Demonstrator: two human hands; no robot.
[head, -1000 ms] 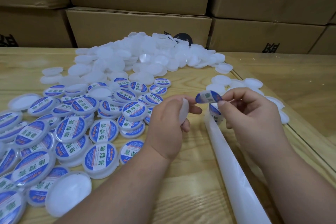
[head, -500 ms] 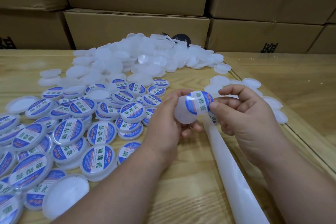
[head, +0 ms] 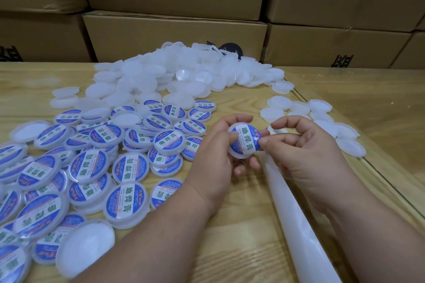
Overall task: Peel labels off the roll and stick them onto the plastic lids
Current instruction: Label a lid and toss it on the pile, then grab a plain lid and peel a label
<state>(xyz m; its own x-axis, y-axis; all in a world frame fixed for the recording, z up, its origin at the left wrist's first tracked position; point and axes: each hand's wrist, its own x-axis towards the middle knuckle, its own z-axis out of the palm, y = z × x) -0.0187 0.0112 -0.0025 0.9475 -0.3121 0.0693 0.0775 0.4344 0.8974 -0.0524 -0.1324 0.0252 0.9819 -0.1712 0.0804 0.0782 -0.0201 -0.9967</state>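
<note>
My left hand [head: 218,154] grips a white plastic lid [head: 244,140] by its rim, its face turned toward me. A round blue-and-white label [head: 245,138] lies flat across that lid. My right hand [head: 301,147] touches the lid's right edge with thumb and forefinger tips, its fingers curled. The white backing strip of the label roll [head: 296,225] runs from under my right hand to the bottom edge. Most of the roll is hidden behind my hands.
Several labelled lids [head: 92,167] lie spread over the wooden table [head: 230,248] on the left. A heap of plain white lids [head: 184,76] sits at the back, and a few more [head: 333,126] lie to the right. Stacked cardboard boxes [head: 174,37] wall off the far side.
My right hand brought the peeled label from the air onto the lid. The label now lies flat and centred on it, and the lid faces me.
</note>
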